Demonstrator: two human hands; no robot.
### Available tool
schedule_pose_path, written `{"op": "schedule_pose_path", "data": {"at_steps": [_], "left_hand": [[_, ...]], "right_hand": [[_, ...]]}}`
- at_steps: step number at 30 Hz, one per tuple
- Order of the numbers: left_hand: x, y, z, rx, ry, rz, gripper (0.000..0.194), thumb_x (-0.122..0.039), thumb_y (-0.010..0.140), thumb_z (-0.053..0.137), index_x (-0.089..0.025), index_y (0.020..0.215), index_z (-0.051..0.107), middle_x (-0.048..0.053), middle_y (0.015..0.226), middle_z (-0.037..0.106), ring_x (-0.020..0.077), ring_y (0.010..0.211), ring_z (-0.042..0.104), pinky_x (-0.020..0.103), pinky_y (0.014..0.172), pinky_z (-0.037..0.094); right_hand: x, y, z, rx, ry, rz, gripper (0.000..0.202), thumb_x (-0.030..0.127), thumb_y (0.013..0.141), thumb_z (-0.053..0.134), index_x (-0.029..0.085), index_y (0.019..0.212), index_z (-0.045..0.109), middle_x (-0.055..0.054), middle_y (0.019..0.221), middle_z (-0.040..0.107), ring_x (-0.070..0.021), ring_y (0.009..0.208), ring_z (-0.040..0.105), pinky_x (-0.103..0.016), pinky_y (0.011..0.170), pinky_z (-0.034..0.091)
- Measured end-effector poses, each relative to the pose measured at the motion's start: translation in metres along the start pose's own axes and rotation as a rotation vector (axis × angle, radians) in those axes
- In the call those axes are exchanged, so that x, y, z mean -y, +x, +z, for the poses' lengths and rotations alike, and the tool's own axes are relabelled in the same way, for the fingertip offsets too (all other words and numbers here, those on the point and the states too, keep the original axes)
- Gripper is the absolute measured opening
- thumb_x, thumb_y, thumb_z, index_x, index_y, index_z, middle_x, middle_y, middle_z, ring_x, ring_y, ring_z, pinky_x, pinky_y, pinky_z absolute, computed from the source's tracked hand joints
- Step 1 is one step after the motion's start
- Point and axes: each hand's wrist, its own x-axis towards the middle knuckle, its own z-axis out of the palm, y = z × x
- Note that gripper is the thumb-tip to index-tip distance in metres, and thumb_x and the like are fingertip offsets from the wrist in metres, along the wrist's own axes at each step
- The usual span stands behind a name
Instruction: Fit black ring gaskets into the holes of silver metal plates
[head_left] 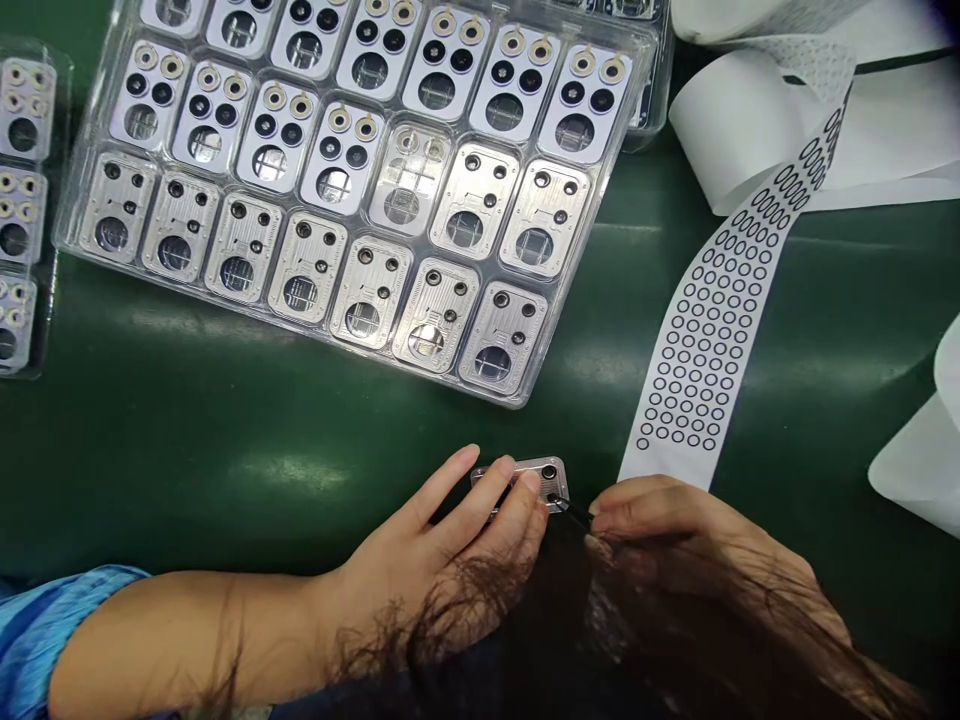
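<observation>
- Plate (525,478): one small metal plate with round holes lies on the green bench (187,440), just below the tray's near edge and beside the lower end of the strip.
- Left hand (450,545): lies over the plate with fingers stretched out, their tips pressing on its top; it clasps nothing.
- Right hand (675,530): curled shut around a thin dark tool (574,513), whose tip meets the plate's right end at a hole. Loose hair across the lower view hides most of this hand, so the grip is likely a pinch, though I cannot be sure.
- Tray (525,395): one clear plastic tray above the hands, set at a slant. The two near rows hold seven bare metal plates each, fourteen in all. The next row shows seven white parts with gold rings and dark lenses; a fourth row is cut off at the top edge.
- Second tray (22,200): at the left edge, only partly in view, three filled pockets showing.
- Strip (720,320): one white paper strip printed with rows of small black rings runs from the upper right down to the right hand; it comes off white paper rolls (750,130).
</observation>
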Motion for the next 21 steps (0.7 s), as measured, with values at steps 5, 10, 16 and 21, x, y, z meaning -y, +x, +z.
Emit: {"op": "schedule_pose_path", "data": {"at_steps": [5, 10, 16, 21], "left_hand": [[0.001, 0.002, -0.001, -0.017, 0.014, 0.002, 0.044, -0.033, 0.103, 0.063, -0.013, 0.142, 0.068, 0.009, 0.147, 0.069, 0.0258, 0.144, 0.055, 0.054, 0.144, 0.009], [0.001, 0.001, -0.001, -0.014, 0.031, 0.012, 0.044, -0.034, 0.103, 0.062, -0.014, 0.142, 0.068, 0.009, 0.149, 0.068, 0.026, 0.144, 0.056, 0.054, 0.143, 0.01], [0.0, -0.001, -0.001, -0.002, 0.023, 0.013, 0.046, -0.037, 0.104, 0.063, -0.013, 0.143, 0.067, 0.008, 0.149, 0.069, 0.0259, 0.144, 0.055, 0.054, 0.144, 0.008], [0.0, 0.0, 0.0, -0.021, 0.019, 0.004, 0.044, -0.035, 0.103, 0.064, -0.013, 0.14, 0.069, 0.01, 0.147, 0.068, 0.0263, 0.144, 0.055, 0.054, 0.144, 0.01]], "right_hand": [[0.005, 0.01, 0.001, -0.002, -0.022, 0.059, 0.02, 0.04, 0.086, 0.088, 0.029, 0.074, 0.075, -0.007, 0.074, 0.073, -0.0264, 0.065, 0.076, -0.031, 0.051, 0.067], [0.008, -0.005, 0.007, -0.015, 0.087, 0.038, 0.024, 0.028, 0.1, 0.072, 0.03, 0.076, 0.066, -0.003, 0.073, 0.074, -0.0197, 0.063, 0.074, -0.025, 0.062, 0.068], [0.021, -0.012, 0.017, -0.114, 0.081, 0.171, 0.033, 0.043, 0.105, 0.065, 0.031, 0.075, 0.059, -0.002, 0.073, 0.072, -0.017, 0.067, 0.072, -0.02, 0.068, 0.067], [0.021, 0.008, 0.009, 0.013, -0.043, 0.072, 0.027, 0.041, 0.084, 0.086, 0.032, 0.068, 0.066, -0.007, 0.077, 0.072, -0.0271, 0.069, 0.076, -0.032, 0.053, 0.067]]}}
